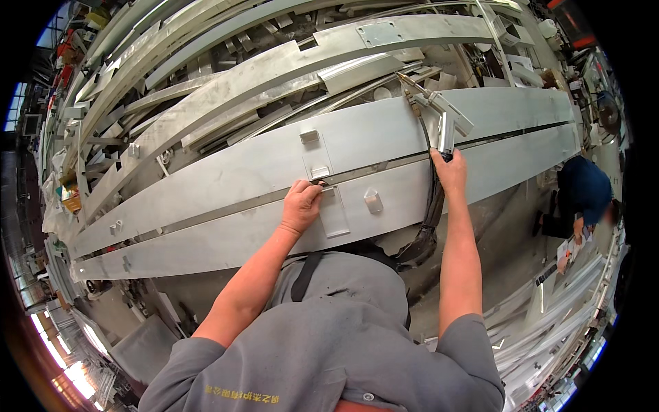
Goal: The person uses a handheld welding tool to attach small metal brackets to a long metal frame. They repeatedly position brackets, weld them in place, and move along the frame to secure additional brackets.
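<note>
Two long, flat grey metal beams lie side by side, the far beam (233, 161) and the near beam (206, 248), with a narrow dark gap between them. My left hand (302, 204) is closed, its fingertips pinched at that gap; what they hold, if anything, is too small to make out. Just beyond those fingers, a small metal angle piece (318, 172) sits on the far beam. A thin rectangular plate (334, 211) lies on the near beam, right of the hand. My right hand (449, 172) grips a welding torch (446, 123) by its lower end, its narrow tip pointing away and left.
A black cable (434, 202) runs from the torch over the near beam toward my waist. Small blocks (373, 201) stand on the beams. Behind lie stacked metal beams (261, 69) and offcuts. At right, a person in dark blue (583, 192) bends over papers beside long metal bars (549, 323).
</note>
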